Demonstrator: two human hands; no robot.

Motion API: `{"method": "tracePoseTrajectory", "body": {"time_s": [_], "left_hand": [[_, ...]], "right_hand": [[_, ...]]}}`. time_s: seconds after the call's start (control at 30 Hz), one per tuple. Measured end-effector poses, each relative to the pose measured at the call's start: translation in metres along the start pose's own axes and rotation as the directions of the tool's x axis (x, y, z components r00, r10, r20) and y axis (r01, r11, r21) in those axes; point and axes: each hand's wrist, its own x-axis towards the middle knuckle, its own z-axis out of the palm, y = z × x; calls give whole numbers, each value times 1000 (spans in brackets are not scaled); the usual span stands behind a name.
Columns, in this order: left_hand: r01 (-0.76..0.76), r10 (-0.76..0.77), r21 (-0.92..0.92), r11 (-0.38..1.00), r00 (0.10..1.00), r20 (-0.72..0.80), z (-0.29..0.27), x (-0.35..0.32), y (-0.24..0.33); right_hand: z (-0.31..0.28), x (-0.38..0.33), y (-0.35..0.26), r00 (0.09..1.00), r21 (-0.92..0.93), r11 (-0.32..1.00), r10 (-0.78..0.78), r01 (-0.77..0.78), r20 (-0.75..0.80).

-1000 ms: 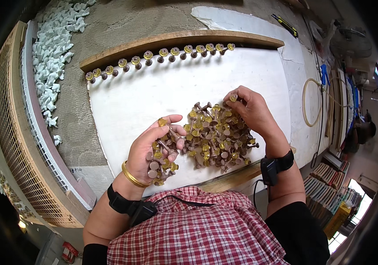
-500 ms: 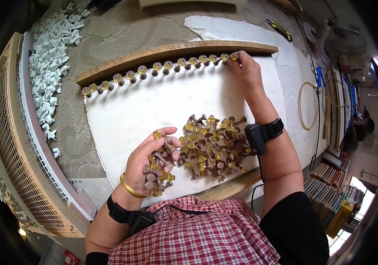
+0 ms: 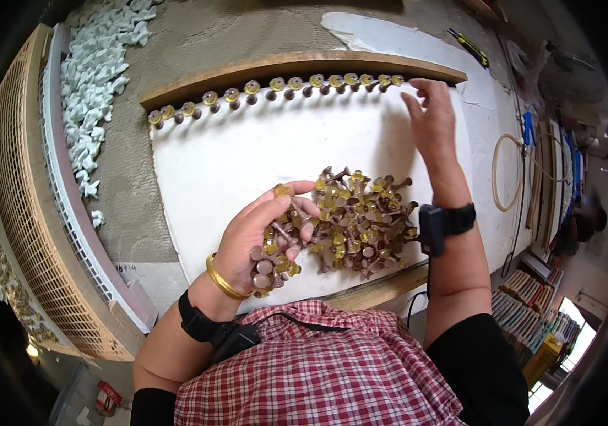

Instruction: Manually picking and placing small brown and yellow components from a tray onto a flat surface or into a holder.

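Since half a second ago, the right hand (image 3: 433, 117) has drawn a little back from the far right end of the row of pegs (image 3: 275, 89) and now hovers just beside the last peg, fingers loosely spread and holding nothing that can be seen. That row of small brown, yellow-capped pegs runs along the curved wooden strip (image 3: 297, 65) at the far edge of the white board (image 3: 233, 153). Nearer the person, the left hand (image 3: 265, 238) stays cupped, palm up, around a handful of the same pegs, with one yellow-capped peg (image 3: 281, 190) pinched at its fingertips. Just to its right, touching the hand's load, lies the loose pile of pegs (image 3: 361, 220) on the white board. Both wrists carry black bands, and the left also wears a gold bangle (image 3: 222, 280). Well apart to the left, a heap of white pieces (image 3: 98, 78) lies beside a white wire rack (image 3: 69, 206).
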Motion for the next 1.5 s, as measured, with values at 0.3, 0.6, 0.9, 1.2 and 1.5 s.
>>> {"method": "tracePoseTrajectory", "body": {"time_s": [0.3, 0.6, 0.9, 1.2, 1.5], "left_hand": [[179, -200, 244, 953, 978, 61, 14, 0, 4], [167, -171, 156, 974, 985, 18, 12, 4, -2], [184, -186, 53, 981, 982, 35, 18, 9, 2], [103, -88, -138, 985, 990, 106, 6, 12, -4], [58, -54, -77, 995, 997, 50, 2, 10, 0]], "right_hand": [[-45, -54, -109, 461, 602, 608, -394, -517, 795], [-54, -61, -108, 791, 657, 723, -268, -212, 550], [-53, -75, -110, 690, 683, 428, -167, -592, 704], [-3, -3, 12, 952, 339, 889, 284, -307, 115], [27, 12, 24, 981, 326, 927, 156, -187, 119]]}}
